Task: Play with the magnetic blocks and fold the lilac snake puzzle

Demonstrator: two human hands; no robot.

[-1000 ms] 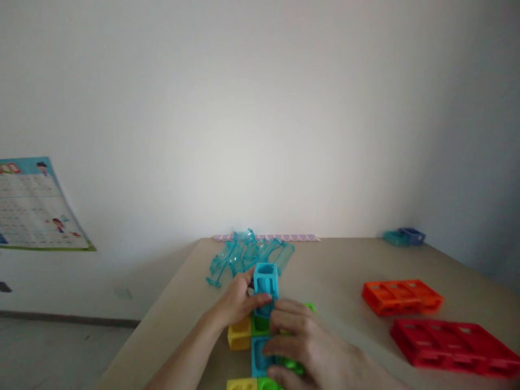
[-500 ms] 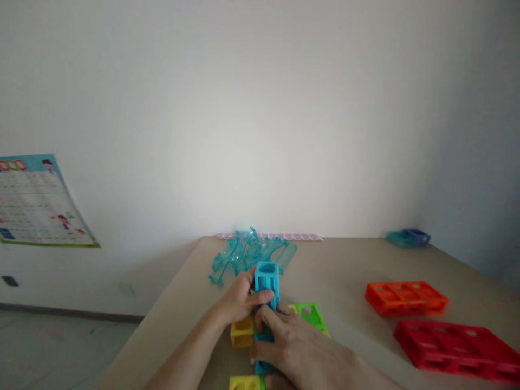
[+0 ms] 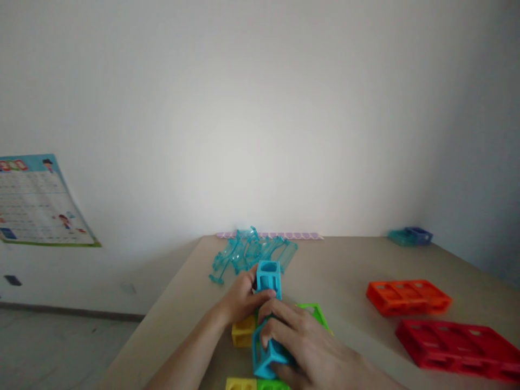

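Observation:
My left hand is closed around an upright light-blue block, with the thumb across its front. Just below and nearer me, my right hand grips a second blue block, which is tilted with an open side showing. Beside the blue pieces on the left sits a yellow block. A green block shows past my right hand, partly covered by it. At the bottom edge lie another yellow block and a green one. My fingers hide where the two blue blocks meet.
Clear teal plastic pieces lie heaped at the table's back, before a purple patterned strip. On the right are an orange block piece and a red one. A dark blue piece stands in the far right corner.
The lower blue block has tilted and come up toward me in my right hand, whose fingers have curled over it. My left hand keeps its hold on the upright block.

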